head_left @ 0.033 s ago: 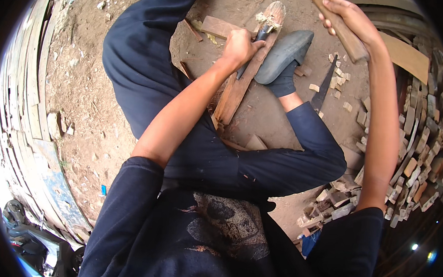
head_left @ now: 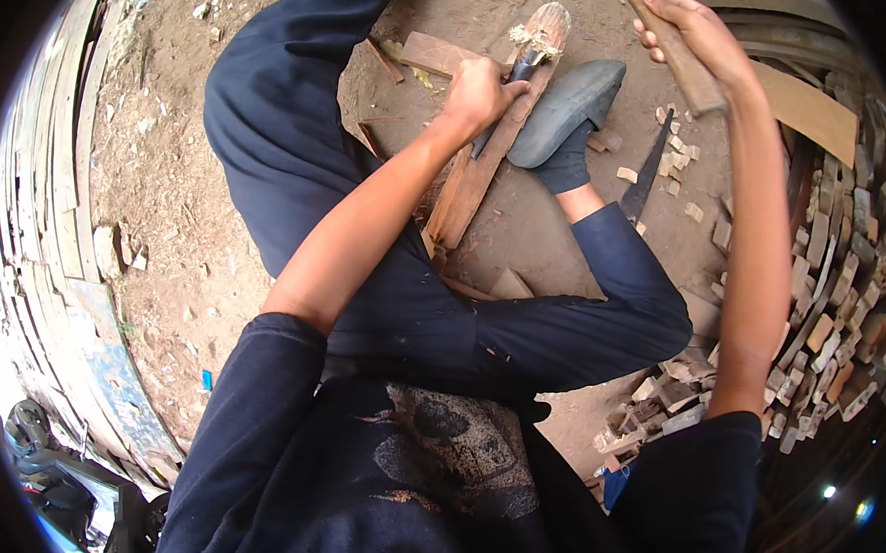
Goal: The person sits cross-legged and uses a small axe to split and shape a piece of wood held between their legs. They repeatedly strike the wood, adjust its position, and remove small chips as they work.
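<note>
My left hand (head_left: 476,93) is closed around a chisel (head_left: 522,68) whose pale wooden butt is frayed and splintered. Its blade slants down toward me onto a long reddish-brown piece of wood (head_left: 475,200) on the ground. Beside that wood, my shod foot (head_left: 572,108) lies along its right edge. Raised at the upper right, my right hand (head_left: 698,40) grips the thick wooden handle of what looks like a hammer (head_left: 686,74). The hammer's head is cut off by the top of the picture. Where the chisel's edge meets the wood is hard to make out.
A dark saw blade (head_left: 654,167) lies right of my foot among small wood blocks (head_left: 678,159). Another board (head_left: 440,54) rests beyond my left hand. Offcuts (head_left: 821,336) are heaped at the right; long planks (head_left: 64,157) line the left. My bent legs frame the work.
My right hand and the hammer have shifted slightly up and left, taking the dark head end out of the picture. The left hand and chisel stay put.
</note>
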{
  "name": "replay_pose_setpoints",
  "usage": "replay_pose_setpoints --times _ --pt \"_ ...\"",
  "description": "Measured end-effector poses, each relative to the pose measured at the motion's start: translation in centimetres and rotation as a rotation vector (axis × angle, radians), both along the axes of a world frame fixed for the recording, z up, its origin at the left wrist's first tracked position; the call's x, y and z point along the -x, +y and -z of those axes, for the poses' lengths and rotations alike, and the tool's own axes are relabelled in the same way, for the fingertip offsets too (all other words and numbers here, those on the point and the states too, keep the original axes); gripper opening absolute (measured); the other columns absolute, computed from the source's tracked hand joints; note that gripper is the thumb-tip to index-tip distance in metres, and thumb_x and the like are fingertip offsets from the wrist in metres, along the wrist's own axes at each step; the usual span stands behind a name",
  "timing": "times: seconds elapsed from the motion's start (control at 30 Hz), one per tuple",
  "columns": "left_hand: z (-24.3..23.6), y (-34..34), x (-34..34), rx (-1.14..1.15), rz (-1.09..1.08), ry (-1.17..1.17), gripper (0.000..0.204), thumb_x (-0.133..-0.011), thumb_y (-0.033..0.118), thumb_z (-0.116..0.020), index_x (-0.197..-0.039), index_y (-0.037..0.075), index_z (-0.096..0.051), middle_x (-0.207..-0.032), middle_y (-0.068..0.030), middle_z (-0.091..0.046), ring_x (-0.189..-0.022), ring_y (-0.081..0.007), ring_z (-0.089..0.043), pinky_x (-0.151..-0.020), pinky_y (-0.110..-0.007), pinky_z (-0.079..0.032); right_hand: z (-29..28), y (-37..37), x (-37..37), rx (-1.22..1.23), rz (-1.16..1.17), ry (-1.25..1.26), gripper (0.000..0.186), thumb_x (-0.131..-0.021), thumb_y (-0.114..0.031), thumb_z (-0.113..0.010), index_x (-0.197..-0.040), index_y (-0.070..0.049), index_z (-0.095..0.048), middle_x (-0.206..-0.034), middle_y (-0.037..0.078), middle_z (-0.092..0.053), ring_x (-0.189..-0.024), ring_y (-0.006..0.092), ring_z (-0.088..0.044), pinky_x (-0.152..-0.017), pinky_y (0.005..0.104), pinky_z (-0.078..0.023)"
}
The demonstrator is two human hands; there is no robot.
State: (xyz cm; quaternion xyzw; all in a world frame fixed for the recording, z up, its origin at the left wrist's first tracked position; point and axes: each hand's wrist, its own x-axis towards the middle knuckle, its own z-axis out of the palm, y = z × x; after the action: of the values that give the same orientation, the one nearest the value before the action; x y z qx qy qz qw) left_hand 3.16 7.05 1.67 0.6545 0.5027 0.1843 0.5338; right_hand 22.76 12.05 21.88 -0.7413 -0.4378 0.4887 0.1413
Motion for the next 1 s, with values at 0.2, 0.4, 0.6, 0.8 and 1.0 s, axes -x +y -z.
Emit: replay_pose_setpoints --times 0.2,0.4,0.6,0.8,1.0 --pt "1.6 0.4 -0.1 -0.005 -0.021 -0.012 0.035 -0.075 0.033 -0.077 -0.087 0.001 -0.073 -0.075 -0.0269 -0.064 -0.074 -0.0391 -0.067 -0.070 -0.043 -0.053 2.0 -1.9 2.9 0.321 -0.179 0.000 0.064 -0.096 -0.023 -0.057 -0.150 -0.010 -0.026 -0.076 0.002 -0.055 -0.059 0.0072 -0.053 -0.048 0.0214 -0.047" --pt "1.9 0.2 -0.3 0.012 -0.023 -0.033 0.035 -0.077 0.032 -0.075 -0.090 0.000 -0.071 -0.080 -0.0271 -0.065 -0.079 -0.0397 -0.067 -0.074 -0.044 -0.053 -0.4 -0.4 3.1 0.274 -0.071 0.004 0.056 -0.097 -0.022 -0.053 -0.147 -0.006 -0.033 -0.079 0.003 -0.056 -0.058 0.0057 -0.052 -0.046 0.0189 -0.045" --pt "2.9 -0.8 -1.0 -0.304 -0.051 0.091 0.040 -0.079 0.030 -0.072 -0.091 -0.007 -0.064 -0.093 -0.0285 -0.066 -0.088 -0.0411 -0.065 -0.078 -0.045 -0.052 -2.5 1.2 1.9 0.113 -0.045 -0.045 0.046 -0.097 -0.013 -0.050 -0.139 0.001 -0.041 -0.080 0.006 -0.059 -0.063 0.0120 -0.057 -0.052 0.0254 -0.050" --pt "2.4 -0.7 -1.0 -0.178 0.084 0.052 0.036 -0.084 0.025 -0.067 -0.082 -0.010 -0.064 -0.078 -0.0315 -0.063 -0.078 -0.0434 -0.065 -0.073 -0.046 -0.053 -4.1 1.7 1.2 0.151 0.024 -0.009 0.047 -0.096 -0.012 -0.051 -0.141 -0.002 -0.041 -0.082 0.009 -0.061 -0.063 0.0133 -0.058 -0.052 0.0268 -0.051" --pt "1.8 -0.3 -1.0 -0.066 0.098 0.095 0.036 -0.084 0.026 -0.068 -0.085 -0.010 -0.067 -0.076 -0.0299 -0.064 -0.073 -0.0406 -0.067 -0.071 -0.045 -0.054 -5.2 2.3 -0.5 0.055 0.063 -0.014 0.049 -0.097 -0.012 -0.049 -0.143 -0.004 -0.036 -0.082 0.011 -0.060 -0.063 0.0145 -0.058 -0.051 0.0271 -0.050"
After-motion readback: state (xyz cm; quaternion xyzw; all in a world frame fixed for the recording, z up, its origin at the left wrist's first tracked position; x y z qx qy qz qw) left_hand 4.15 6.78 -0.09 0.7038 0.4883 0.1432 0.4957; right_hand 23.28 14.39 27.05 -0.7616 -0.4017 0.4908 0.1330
